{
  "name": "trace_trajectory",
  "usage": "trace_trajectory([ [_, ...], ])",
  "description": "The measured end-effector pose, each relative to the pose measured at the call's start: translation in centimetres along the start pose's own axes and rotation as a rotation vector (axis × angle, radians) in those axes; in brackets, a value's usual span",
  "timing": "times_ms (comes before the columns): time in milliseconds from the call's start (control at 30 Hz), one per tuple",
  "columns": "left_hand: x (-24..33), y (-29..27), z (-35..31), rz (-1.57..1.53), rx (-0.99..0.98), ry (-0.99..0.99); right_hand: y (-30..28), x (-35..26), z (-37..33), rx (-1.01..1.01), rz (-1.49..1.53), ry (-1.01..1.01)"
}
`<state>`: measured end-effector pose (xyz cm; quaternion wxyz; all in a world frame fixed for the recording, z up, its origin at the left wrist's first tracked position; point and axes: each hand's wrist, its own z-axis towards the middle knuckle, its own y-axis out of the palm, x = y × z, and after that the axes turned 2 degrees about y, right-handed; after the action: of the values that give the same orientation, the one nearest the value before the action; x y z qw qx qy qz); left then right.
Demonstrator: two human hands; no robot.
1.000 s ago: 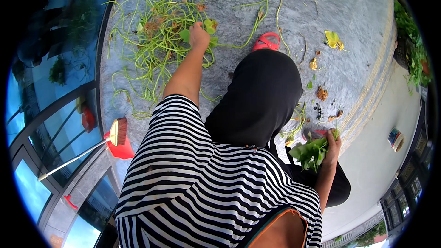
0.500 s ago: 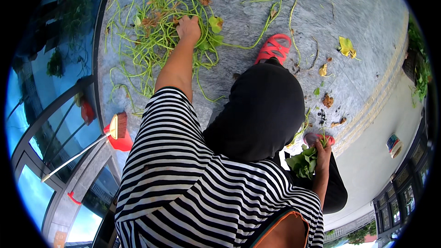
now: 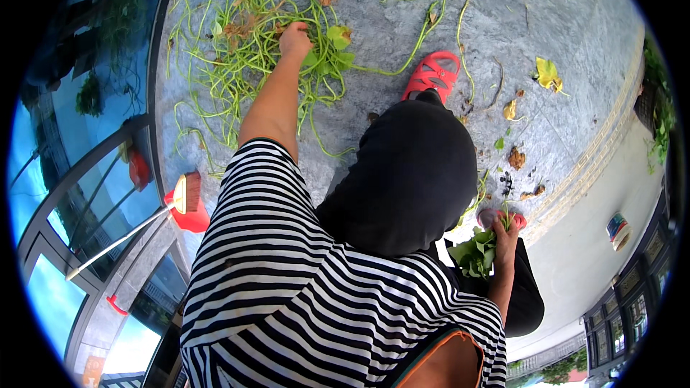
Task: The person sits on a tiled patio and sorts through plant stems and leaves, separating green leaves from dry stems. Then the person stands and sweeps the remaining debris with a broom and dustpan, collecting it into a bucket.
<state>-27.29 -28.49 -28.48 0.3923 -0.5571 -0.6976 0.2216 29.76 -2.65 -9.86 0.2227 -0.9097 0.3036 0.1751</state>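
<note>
Your left hand [image 3: 295, 42] is in the green vine heap [image 3: 244, 65] on the floor [image 3: 366, 29], fingers curled; can't tell if they grip a stem. Your right hand [image 3: 506, 236] is wrapped round the stems of a leafy bunch [image 3: 474, 253], beside your right leg [image 3: 528, 294], probably keeping it clear of the heap and leaves uncrushed.
</note>
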Motion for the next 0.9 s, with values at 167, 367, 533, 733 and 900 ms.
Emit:
trace_trajectory([
  [167,1.7,0.0,-0.9,0.411,0.006,0.020,-0.2,0.2,-0.1,0.013,0.014,0.014],
  [367,2.2,-0.5,-2.6,0.922,0.010,0.259,-0.6,0.8,0.4,-0.021,0.011,0.007],
  [533,2.0,-1.9,-3.8,0.935,0.088,0.476,-0.6,0.5,0.0,-0.003,-0.006,-0.035],
  [733,0.4,-7.9,-6.2,0.854,0.101,0.280,-1.2,1.0,0.4,-0.055,-0.011,-0.147],
  [900,-3.0,-14.0,-3.6,0.466,0.157,-0.093,0.0,-0.4,-1.0,-0.079,-0.035,-0.237],
])
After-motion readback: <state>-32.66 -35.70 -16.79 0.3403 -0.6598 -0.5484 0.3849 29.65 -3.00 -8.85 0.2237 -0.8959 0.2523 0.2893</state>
